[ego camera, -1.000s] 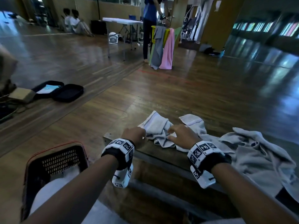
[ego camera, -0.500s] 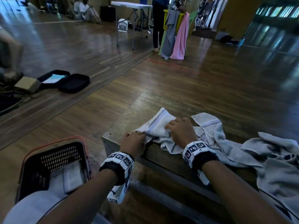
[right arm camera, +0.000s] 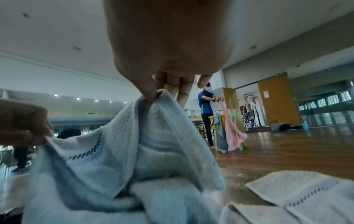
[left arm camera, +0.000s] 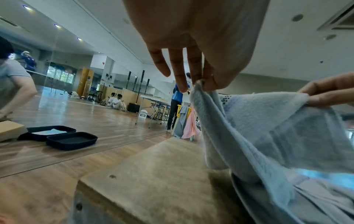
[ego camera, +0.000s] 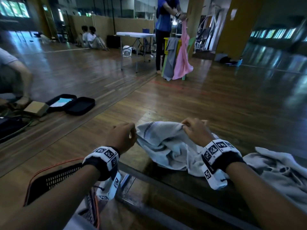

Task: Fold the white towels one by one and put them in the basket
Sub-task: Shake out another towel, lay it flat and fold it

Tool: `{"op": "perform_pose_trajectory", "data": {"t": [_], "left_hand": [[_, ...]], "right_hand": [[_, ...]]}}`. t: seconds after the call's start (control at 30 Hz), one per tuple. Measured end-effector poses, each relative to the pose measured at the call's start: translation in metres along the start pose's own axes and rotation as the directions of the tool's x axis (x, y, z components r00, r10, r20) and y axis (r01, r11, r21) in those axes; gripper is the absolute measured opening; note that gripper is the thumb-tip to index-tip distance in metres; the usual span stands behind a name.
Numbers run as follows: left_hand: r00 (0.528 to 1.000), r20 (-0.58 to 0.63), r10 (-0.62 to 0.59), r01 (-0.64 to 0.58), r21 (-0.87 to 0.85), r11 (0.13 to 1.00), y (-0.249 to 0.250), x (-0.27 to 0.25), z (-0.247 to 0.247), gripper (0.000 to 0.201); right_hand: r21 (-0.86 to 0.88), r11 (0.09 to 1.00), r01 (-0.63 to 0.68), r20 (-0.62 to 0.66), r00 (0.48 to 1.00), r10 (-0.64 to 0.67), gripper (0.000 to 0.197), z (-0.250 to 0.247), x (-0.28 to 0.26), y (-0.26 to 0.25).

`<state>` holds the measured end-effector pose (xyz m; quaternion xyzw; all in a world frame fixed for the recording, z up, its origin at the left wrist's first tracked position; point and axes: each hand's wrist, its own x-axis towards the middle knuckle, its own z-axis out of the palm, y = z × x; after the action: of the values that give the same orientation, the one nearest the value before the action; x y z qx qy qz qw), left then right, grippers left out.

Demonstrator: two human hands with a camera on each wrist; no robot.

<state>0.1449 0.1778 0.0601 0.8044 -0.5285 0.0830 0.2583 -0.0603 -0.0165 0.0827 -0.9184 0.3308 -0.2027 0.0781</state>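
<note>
Left hand (ego camera: 122,138) pinches one corner of the white towel (ego camera: 167,146) between thumb and fingertips, other fingers loosely extended in the left wrist view; right hand (ego camera: 196,131) pinches the opposite corner, thumb against curled fingers; top edge with a dark dotted stripe stretched between the two hands, lifted off the bench; the rest of the towel sags and bunches down onto the wooden bench (ego camera: 144,156) in front of the person. More pale towels (ego camera: 279,171) lie crumpled in a pile on the bench to the right, just beside the held one. Dark mesh basket (ego camera: 54,180) with orange rim sits on the floor below the left forearm, left of the bench; contents not clear. Background: open black case (ego camera: 73,104) on the wood floor; person in blue (ego camera: 163,22) handling a pink cloth (ego camera: 182,53) at a rack; folding table (ego camera: 135,34) behind.
</note>
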Motion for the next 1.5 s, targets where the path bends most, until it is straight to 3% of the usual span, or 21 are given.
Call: {"op": "perform_pose_trajectory", "data": {"t": [0.27,0.43,0.5,0.6,0.7,0.8,0.9,1.07,1.23,1.37,1.5], "left_hand": [[0.992,-0.130,0.007,-0.009,-0.019,1.000,0.030,0.010,-0.020,0.009],[0.995,0.026,-0.101,0.103,-0.109,0.989,0.033,0.013,0.002,0.013],[0.990,0.123,-0.065,0.078,-0.111,0.991,0.039,0.008,0.011,0.020],[0.986,0.166,0.007,0.011,-0.105,0.994,0.075,-0.008,0.023,0.011],[0.962,0.222,0.159,-0.097,-0.269,0.958,0.125,-0.026,0.042,0.022],[0.927,0.285,0.242,-0.106,-0.419,0.902,0.165,-0.039,0.063,0.025],[0.941,0.261,0.217,-0.086,-0.436,0.896,0.182,-0.044,0.079,0.026],[0.990,0.126,0.067,-0.001,-0.464,0.886,0.184,-0.042,0.087,0.015],[0.988,0.041,0.150,-0.124,-0.378,0.917,0.179,-0.037,0.078,0.014],[0.975,0.077,0.210,-0.193,-0.189,0.963,0.170,-0.031,0.072,0.013],[0.947,0.094,0.308,-0.307,-0.021,0.951,0.151,-0.023,0.055,0.016]], "right_hand": [[-0.015,0.999,-0.047,-0.049,0.998,0.046,0.015,-0.084,-0.036,0.011],[-0.142,0.985,-0.100,-0.007,0.995,0.100,0.017,-0.108,-0.067,0.040],[-0.163,0.980,-0.112,0.020,0.993,0.116,0.019,-0.109,-0.079,0.049],[-0.229,0.970,-0.081,0.117,0.987,0.110,0.022,-0.098,-0.097,0.054],[-0.291,0.956,-0.031,0.205,0.974,0.094,0.024,-0.080,-0.108,0.049],[-0.292,0.956,0.001,0.213,0.975,0.064,0.027,-0.070,-0.113,0.045],[-0.286,0.958,0.023,0.216,0.976,0.041,0.028,-0.069,-0.115,0.042],[-0.237,0.971,0.045,0.227,0.974,0.010,0.028,-0.072,-0.117,0.044],[-0.211,0.976,0.042,0.242,0.970,0.011,0.023,-0.075,-0.116,0.041],[-0.231,0.970,0.069,0.255,0.967,-0.008,0.023,-0.084,-0.115,0.042],[-0.227,0.973,0.046,0.198,0.980,0.000,0.020,-0.097,-0.116,0.049]]}}
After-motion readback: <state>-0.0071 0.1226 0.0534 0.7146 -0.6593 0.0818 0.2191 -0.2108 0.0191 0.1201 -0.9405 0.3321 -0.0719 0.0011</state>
